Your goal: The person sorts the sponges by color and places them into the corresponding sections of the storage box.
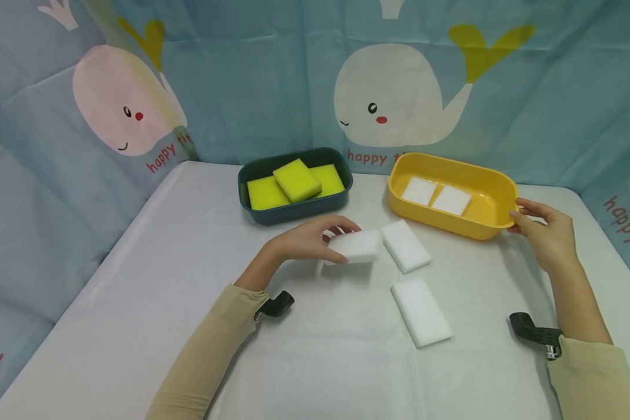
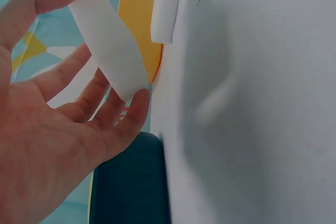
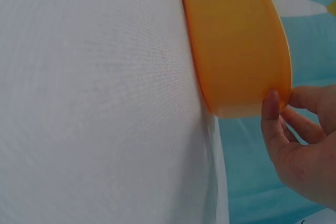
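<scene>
My left hand (image 1: 315,240) pinches a white sponge (image 1: 358,246) between thumb and fingers, a little above the table. In the left wrist view the same white sponge (image 2: 107,40) is held tilted off the cloth. With thumb and fingers, my right hand (image 1: 548,230) grips the right end of the yellow tub (image 1: 441,220). Two white sponges (image 1: 451,200) lie flat inside that tub, towards its left end. Two more white sponges, one nearer the tub (image 1: 406,246) and one nearer me (image 1: 422,312), lie on the table between my hands.
A dark green tub (image 1: 294,214) with several yellow sponges (image 1: 297,181) stands at the back, left of the yellow tub. White cloth (image 1: 315,361) covers the table. Behind it hangs a blue curtain (image 1: 273,87) printed with whales. Both wrists wear a black camera mount.
</scene>
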`<action>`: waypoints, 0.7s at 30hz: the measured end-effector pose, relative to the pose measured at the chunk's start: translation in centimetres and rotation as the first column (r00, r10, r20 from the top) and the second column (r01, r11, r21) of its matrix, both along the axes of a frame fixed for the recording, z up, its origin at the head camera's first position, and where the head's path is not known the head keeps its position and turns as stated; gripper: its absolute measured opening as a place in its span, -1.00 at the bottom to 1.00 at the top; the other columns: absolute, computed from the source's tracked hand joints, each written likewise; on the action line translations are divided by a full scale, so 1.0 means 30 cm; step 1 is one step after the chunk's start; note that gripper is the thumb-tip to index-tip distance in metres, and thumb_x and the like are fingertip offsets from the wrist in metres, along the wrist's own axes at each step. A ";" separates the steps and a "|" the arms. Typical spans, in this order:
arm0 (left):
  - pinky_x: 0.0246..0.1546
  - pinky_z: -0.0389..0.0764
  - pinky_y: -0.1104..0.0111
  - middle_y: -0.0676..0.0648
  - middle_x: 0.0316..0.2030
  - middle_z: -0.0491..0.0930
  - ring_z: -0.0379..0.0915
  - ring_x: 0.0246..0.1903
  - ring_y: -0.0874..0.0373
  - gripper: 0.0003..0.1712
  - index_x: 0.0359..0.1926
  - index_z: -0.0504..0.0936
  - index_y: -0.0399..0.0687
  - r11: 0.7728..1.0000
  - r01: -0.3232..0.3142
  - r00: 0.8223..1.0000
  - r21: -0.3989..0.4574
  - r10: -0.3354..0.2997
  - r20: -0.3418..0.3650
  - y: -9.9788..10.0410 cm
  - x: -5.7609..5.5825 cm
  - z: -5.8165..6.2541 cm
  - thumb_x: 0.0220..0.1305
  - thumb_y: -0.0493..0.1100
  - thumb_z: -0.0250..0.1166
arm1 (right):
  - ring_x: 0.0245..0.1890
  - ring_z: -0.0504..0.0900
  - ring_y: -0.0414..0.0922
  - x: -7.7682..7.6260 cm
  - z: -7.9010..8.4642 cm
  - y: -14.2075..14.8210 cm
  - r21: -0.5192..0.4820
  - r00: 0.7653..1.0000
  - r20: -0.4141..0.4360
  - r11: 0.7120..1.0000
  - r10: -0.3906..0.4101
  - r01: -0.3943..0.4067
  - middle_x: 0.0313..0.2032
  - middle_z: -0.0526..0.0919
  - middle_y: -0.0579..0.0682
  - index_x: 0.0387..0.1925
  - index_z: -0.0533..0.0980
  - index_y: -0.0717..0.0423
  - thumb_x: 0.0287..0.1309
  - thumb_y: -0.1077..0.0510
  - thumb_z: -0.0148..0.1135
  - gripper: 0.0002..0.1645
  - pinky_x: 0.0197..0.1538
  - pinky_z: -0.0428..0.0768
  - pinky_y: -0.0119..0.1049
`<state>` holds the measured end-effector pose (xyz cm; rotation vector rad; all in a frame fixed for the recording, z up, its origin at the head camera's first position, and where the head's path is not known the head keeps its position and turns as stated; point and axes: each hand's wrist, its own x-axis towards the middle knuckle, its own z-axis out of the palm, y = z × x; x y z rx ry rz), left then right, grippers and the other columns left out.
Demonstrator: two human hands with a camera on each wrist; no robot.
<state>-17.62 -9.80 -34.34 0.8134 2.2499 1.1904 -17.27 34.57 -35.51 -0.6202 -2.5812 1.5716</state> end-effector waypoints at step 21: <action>-0.01 0.67 0.33 -0.07 0.11 0.58 0.52 0.05 0.02 -0.35 0.26 0.60 -0.04 0.981 -0.182 0.981 -0.065 0.178 -0.075 0.164 -0.099 0.061 0.22 0.05 0.58 | -0.32 0.56 -0.51 -0.007 -0.010 0.009 -0.018 1.000 0.008 1.000 -0.010 0.010 -0.13 0.35 -0.31 0.60 0.24 0.16 0.57 0.04 0.14 -0.28 -0.20 0.61 -0.71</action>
